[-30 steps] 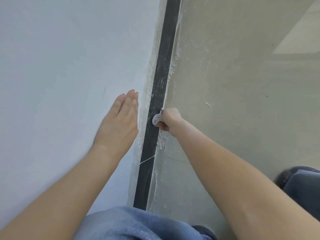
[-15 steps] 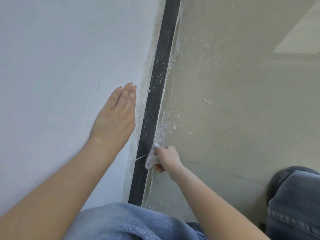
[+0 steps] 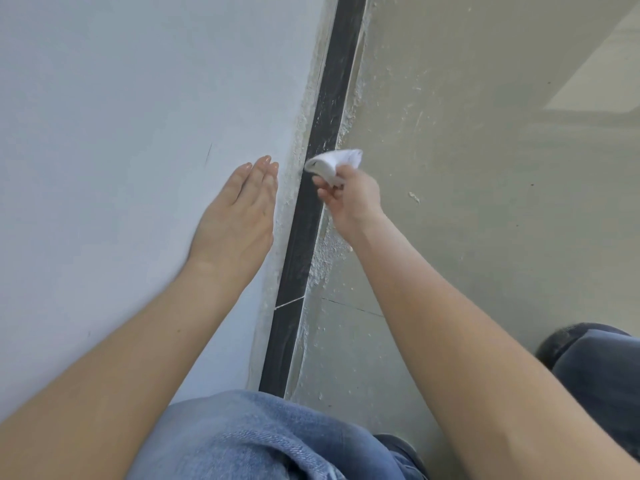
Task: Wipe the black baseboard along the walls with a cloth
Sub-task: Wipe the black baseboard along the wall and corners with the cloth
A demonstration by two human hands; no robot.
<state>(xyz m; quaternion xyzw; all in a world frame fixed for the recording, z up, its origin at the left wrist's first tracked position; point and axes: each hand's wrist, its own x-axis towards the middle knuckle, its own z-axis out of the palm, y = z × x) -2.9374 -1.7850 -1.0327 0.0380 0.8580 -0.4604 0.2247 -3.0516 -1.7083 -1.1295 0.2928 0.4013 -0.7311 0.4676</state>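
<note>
Nearest, at the bottom edge, a knee [image 3: 263, 441] in light blue denim, with a darker blue trouser leg [image 3: 595, 362] off to the right. Above these, two bare forearms [image 3: 450, 341] reaching forward, one on each side of the black baseboard [image 3: 304, 233]. Running from just behind the knee up and away to the top edge, between the pale wall [image 3: 121, 116] on the left and the greenish floor [image 3: 485, 237] on the right. Crossed low down by a thin white joint line [image 3: 289, 302]. Lined on the floor side with crumbly white dust [image 3: 323, 261], thickest just under the right wrist.

Farther on, the left hand [image 3: 235, 216] laid flat on the wall just beside the strip, fingers straight and together, holding nothing. Level with it across the strip, the right hand [image 3: 353, 199], fingers and thumb curled in a pinch round a folded white cloth [image 3: 334, 162]. Sticking out beyond the fingertips, with the left tip over the baseboard at the edge toward the wall and the right corner over the floor; hard to tell whether pressed on the strip or held just off it.

Beyond the cloth, more baseboard, streaked with white specks. Farthest, at the upper right, a brighter patch of floor [image 3: 602, 74].
</note>
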